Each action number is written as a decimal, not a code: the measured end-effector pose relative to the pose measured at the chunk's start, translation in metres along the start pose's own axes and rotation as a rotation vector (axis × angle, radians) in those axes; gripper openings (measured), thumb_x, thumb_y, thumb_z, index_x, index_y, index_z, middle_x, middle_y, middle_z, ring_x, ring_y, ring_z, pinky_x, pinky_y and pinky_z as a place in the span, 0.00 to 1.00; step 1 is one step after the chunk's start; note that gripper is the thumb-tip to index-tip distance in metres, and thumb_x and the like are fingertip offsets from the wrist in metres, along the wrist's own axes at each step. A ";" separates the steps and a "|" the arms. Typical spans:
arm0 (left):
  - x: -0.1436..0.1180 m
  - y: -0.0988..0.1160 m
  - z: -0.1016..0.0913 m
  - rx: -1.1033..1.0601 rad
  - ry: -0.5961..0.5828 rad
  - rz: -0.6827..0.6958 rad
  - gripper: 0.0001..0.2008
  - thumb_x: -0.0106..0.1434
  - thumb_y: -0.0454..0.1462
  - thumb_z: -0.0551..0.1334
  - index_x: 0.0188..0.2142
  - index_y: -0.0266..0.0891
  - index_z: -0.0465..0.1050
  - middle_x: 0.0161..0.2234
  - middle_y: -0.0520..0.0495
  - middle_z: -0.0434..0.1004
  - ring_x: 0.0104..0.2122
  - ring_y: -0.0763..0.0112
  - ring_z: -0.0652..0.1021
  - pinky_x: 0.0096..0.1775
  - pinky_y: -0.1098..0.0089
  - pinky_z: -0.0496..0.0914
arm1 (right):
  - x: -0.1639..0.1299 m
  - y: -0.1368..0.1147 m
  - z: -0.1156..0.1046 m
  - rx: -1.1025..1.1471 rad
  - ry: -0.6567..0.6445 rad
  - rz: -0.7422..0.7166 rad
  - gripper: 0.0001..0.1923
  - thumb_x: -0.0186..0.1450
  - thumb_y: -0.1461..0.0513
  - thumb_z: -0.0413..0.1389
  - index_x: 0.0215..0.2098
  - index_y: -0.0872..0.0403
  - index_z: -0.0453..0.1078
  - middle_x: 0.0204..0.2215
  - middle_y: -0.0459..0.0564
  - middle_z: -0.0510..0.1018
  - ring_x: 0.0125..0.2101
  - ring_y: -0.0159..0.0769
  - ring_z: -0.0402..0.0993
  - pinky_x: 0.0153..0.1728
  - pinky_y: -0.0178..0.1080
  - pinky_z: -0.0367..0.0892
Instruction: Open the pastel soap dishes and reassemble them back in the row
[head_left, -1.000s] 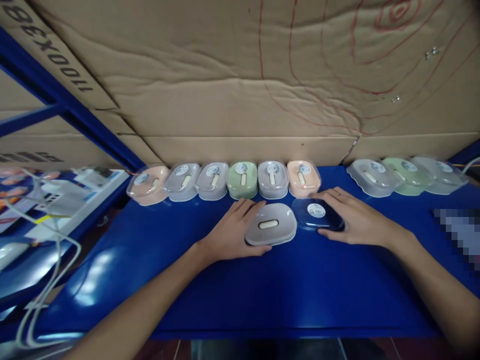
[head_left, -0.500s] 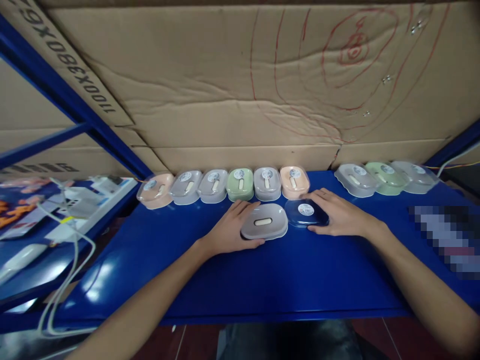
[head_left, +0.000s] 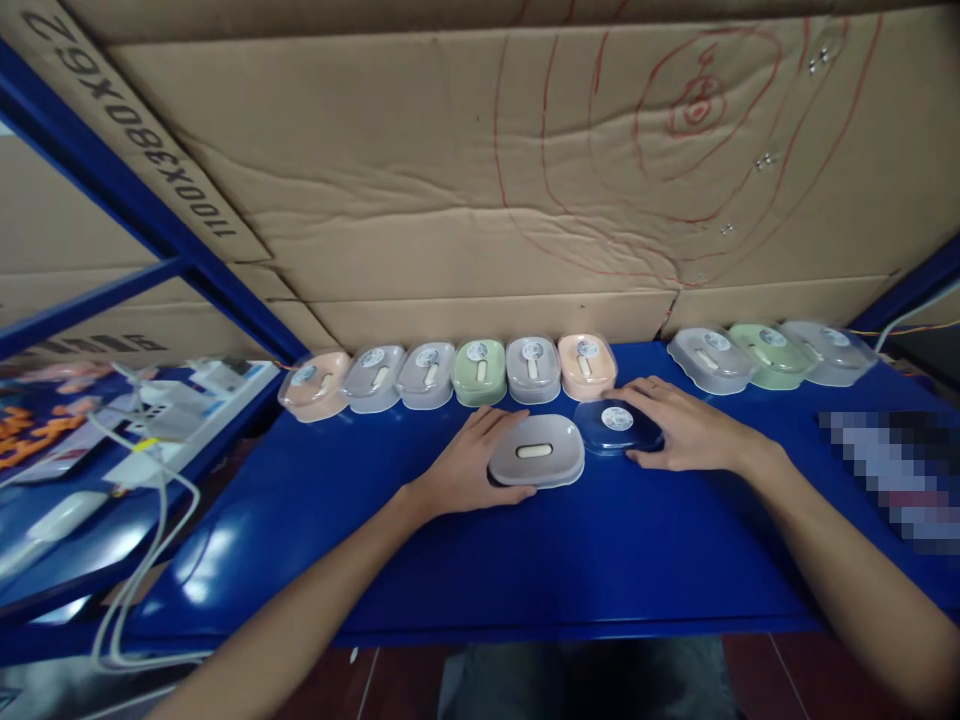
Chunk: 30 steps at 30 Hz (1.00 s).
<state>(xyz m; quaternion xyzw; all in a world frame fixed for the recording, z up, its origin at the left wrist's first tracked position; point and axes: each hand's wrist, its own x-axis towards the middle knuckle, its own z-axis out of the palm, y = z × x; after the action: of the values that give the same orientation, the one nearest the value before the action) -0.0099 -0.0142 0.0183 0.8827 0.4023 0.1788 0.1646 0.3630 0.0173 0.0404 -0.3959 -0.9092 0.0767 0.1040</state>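
Observation:
My left hand (head_left: pixel 474 462) wraps round the left end of a grey plastic box (head_left: pixel 559 468), thumb at the near side and fingers at the far side. The box has a rounded oval shape and a cream bar set in its top, with no clear cover over it. Just to the right, my right hand (head_left: pixel 671 420) grips the right end of a clear plastic lid (head_left: pixel 596 437) with a round white sticker. The blue surface shows through the lid. I cannot tell whether lid and box touch.
Behind my hands, lidded boxes stand in a row, including a green box (head_left: pixel 480 385) and a peach box (head_left: pixel 587 380). More stand at right, near another green box (head_left: pixel 772 365). A cardboard wall (head_left: pixel 420 255) backs the blue table (head_left: pixel 525 570). White cables (head_left: pixel 161 520) hang at left.
My left hand and the grey box have shifted slightly right and nearer to me. The lid in my right hand sits slightly further right. Both grips look the same.

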 end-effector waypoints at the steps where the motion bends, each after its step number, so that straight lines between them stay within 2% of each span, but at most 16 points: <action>1: 0.001 0.000 0.000 0.000 0.001 -0.006 0.51 0.59 0.55 0.76 0.74 0.43 0.60 0.67 0.36 0.71 0.67 0.39 0.70 0.71 0.38 0.61 | -0.001 0.001 0.000 0.008 0.002 0.003 0.40 0.62 0.53 0.68 0.71 0.44 0.65 0.58 0.58 0.77 0.58 0.63 0.74 0.59 0.64 0.71; 8: 0.007 -0.002 0.005 -0.025 0.023 -0.020 0.51 0.57 0.57 0.76 0.74 0.44 0.62 0.66 0.36 0.71 0.68 0.39 0.70 0.72 0.38 0.59 | -0.003 0.007 0.005 -0.001 0.028 -0.008 0.40 0.62 0.53 0.67 0.71 0.46 0.65 0.56 0.58 0.76 0.57 0.61 0.73 0.59 0.62 0.72; 11: 0.007 0.000 0.005 -0.017 -0.001 -0.036 0.51 0.59 0.58 0.75 0.74 0.44 0.61 0.68 0.35 0.70 0.70 0.39 0.68 0.73 0.37 0.56 | -0.003 0.007 0.006 0.015 0.031 -0.004 0.40 0.61 0.54 0.67 0.70 0.46 0.66 0.56 0.59 0.76 0.56 0.61 0.73 0.58 0.62 0.73; 15: 0.009 0.003 0.001 -0.001 -0.012 -0.050 0.52 0.58 0.62 0.74 0.74 0.46 0.60 0.70 0.35 0.68 0.72 0.36 0.64 0.71 0.35 0.60 | -0.004 0.010 0.006 0.026 0.052 -0.001 0.39 0.62 0.53 0.66 0.70 0.45 0.67 0.57 0.58 0.76 0.57 0.61 0.73 0.58 0.63 0.72; 19: 0.011 0.006 -0.003 0.026 -0.074 -0.046 0.52 0.60 0.63 0.72 0.75 0.48 0.59 0.72 0.36 0.67 0.73 0.35 0.63 0.71 0.34 0.60 | -0.005 0.011 0.004 -0.035 0.067 -0.026 0.39 0.63 0.50 0.67 0.70 0.45 0.66 0.59 0.58 0.75 0.58 0.62 0.73 0.59 0.65 0.71; 22: 0.011 0.009 -0.002 0.051 -0.081 -0.047 0.53 0.59 0.61 0.73 0.76 0.46 0.56 0.73 0.35 0.65 0.74 0.34 0.62 0.71 0.33 0.58 | -0.002 -0.003 0.003 -0.027 0.131 -0.046 0.38 0.64 0.45 0.67 0.69 0.45 0.67 0.61 0.59 0.75 0.61 0.64 0.72 0.62 0.67 0.69; 25: 0.010 0.009 0.002 0.055 -0.053 -0.046 0.54 0.59 0.60 0.73 0.76 0.46 0.55 0.72 0.35 0.66 0.74 0.35 0.63 0.72 0.34 0.56 | 0.005 -0.030 0.010 0.057 0.208 -0.071 0.40 0.67 0.44 0.65 0.71 0.47 0.63 0.66 0.61 0.71 0.67 0.62 0.67 0.68 0.63 0.66; 30: 0.009 0.004 0.005 -0.003 0.002 0.018 0.54 0.58 0.58 0.75 0.76 0.48 0.55 0.68 0.37 0.69 0.70 0.40 0.67 0.72 0.36 0.57 | 0.027 -0.071 0.035 0.032 0.155 -0.202 0.45 0.69 0.41 0.62 0.77 0.45 0.56 0.74 0.62 0.62 0.72 0.63 0.61 0.68 0.65 0.66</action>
<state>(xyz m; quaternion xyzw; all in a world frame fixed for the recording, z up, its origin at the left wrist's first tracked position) 0.0003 -0.0107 0.0173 0.8857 0.3944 0.1819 0.1639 0.2867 -0.0130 0.0252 -0.3051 -0.9324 0.0497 0.1874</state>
